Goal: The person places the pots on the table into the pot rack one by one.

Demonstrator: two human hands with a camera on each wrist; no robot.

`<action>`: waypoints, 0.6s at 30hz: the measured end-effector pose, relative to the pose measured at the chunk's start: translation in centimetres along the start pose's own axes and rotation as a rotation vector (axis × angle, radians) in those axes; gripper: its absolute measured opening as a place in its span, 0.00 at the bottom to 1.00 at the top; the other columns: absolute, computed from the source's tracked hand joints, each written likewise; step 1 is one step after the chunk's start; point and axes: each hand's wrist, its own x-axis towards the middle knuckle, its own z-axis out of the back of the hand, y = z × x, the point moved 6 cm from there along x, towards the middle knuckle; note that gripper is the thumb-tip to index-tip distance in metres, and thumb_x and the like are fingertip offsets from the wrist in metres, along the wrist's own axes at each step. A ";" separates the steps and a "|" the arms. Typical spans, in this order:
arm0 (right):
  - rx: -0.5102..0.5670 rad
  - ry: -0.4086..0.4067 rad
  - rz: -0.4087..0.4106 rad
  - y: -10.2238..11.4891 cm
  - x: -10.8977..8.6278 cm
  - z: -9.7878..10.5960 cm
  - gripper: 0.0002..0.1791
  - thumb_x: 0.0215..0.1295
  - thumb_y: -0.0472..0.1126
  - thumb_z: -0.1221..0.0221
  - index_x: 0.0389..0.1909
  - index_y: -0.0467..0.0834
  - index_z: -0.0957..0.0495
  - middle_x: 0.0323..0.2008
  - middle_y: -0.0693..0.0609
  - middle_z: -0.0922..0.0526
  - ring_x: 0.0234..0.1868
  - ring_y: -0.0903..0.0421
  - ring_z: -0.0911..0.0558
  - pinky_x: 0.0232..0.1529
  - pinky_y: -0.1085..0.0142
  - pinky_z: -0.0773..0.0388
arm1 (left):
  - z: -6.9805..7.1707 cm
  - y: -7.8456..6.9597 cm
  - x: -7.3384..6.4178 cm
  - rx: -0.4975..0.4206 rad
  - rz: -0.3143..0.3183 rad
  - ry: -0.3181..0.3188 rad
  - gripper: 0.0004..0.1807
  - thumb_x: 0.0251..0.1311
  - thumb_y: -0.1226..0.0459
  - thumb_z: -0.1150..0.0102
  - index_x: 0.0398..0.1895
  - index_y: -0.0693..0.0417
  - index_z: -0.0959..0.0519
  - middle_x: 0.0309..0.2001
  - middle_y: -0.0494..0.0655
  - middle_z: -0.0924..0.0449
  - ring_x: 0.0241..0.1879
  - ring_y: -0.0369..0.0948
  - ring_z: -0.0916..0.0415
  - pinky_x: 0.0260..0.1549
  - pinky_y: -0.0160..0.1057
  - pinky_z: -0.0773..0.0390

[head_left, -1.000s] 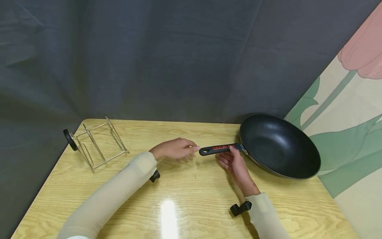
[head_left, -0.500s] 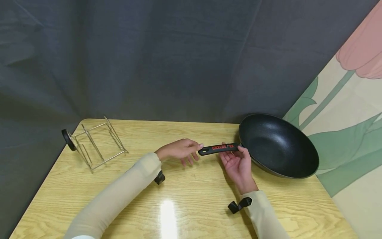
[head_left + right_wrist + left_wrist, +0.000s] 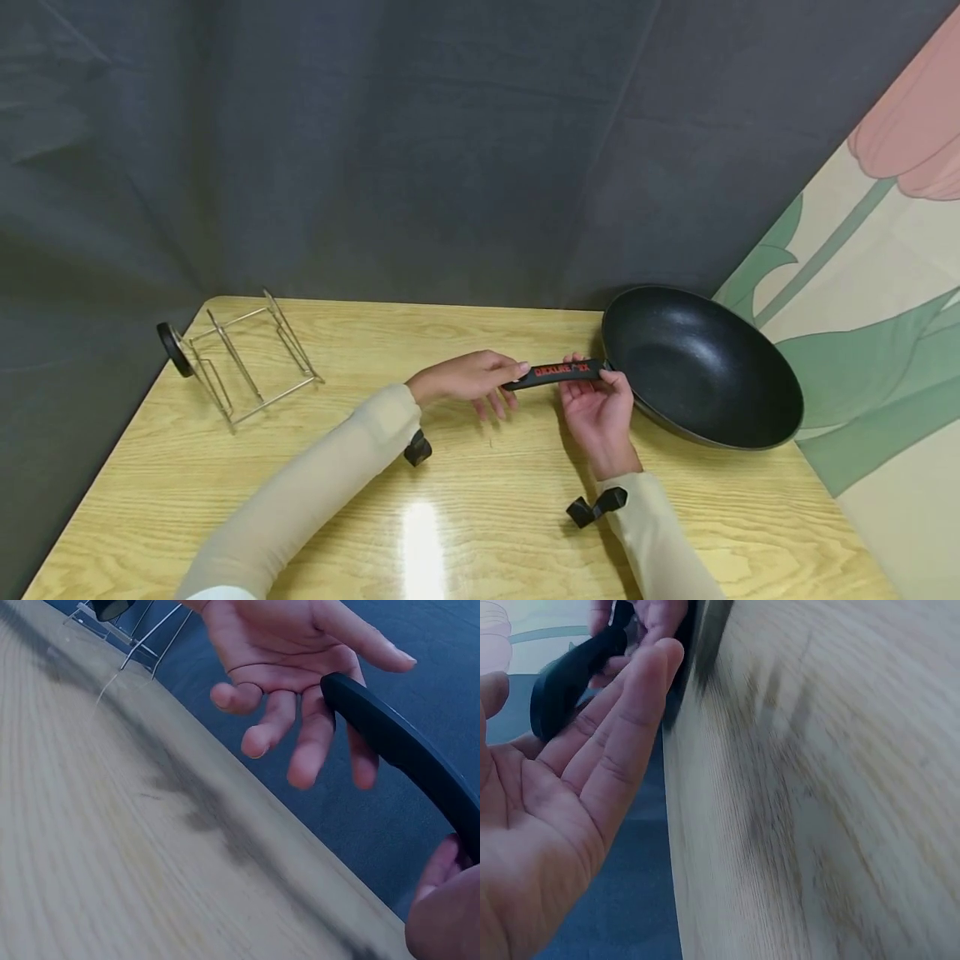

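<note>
A black wok (image 3: 697, 367) rests at the right of the table, its black handle (image 3: 558, 372) with red lettering pointing left. My right hand (image 3: 600, 412) holds that handle near the bowl, thumb in front and fingertips behind. At the handle's free end is my left hand (image 3: 480, 379), its thumb lying over the tip in the head view. The right wrist view shows the left hand's fingers (image 3: 307, 750) spread and relaxed under the handle end, with the thumb apart from it. From the left wrist, the handle (image 3: 574, 682) lies against nearly straight fingers.
A metal wire rack (image 3: 273, 402) with a black round piece (image 3: 174, 350) lies at the table's far left corner. Behind the wooden table (image 3: 495, 517) hangs a dark curtain (image 3: 450, 150). A flower-patterned cloth (image 3: 885, 333) covers the right side.
My left hand has moved right, from touching the handle's tip to lying over its end. My right hand's palm has turned up, and its thumb has shifted toward the bowl.
</note>
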 end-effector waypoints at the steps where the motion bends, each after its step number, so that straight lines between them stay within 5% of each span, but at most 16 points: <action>1: 0.002 -0.007 0.008 0.0 0.0 0.0 0.18 0.72 0.39 0.54 0.56 0.34 0.28 0.48 0.43 0.19 0.55 0.49 0.19 0.58 0.61 0.25 | -0.1 0.0 0.2 -0.013 0.006 0.002 0.29 0.81 0.45 0.60 0.67 0.58 0.27 0.47 0.63 0.16 0.43 0.61 0.16 0.34 0.53 0.14; 8: 0.017 -0.037 0.074 0.3 0.5 -0.5 0.14 0.65 0.35 0.54 0.46 0.35 0.25 0.43 0.42 0.17 0.47 0.49 0.17 0.49 0.60 0.22 | -0.6 -0.3 1.0 -0.065 0.031 0.019 0.31 0.81 0.45 0.59 0.71 0.59 0.30 0.43 0.60 0.14 0.42 0.63 0.15 0.31 0.49 0.13; 18: 0.116 -0.084 0.119 0.0 1.3 -1.1 0.15 0.60 0.32 0.55 0.49 0.40 0.31 0.42 0.44 0.21 0.41 0.48 0.18 0.50 0.61 0.22 | -1.0 -0.5 2.3 -0.082 0.058 0.053 0.32 0.81 0.46 0.59 0.73 0.61 0.32 0.38 0.63 0.14 0.39 0.61 0.14 0.36 0.52 0.14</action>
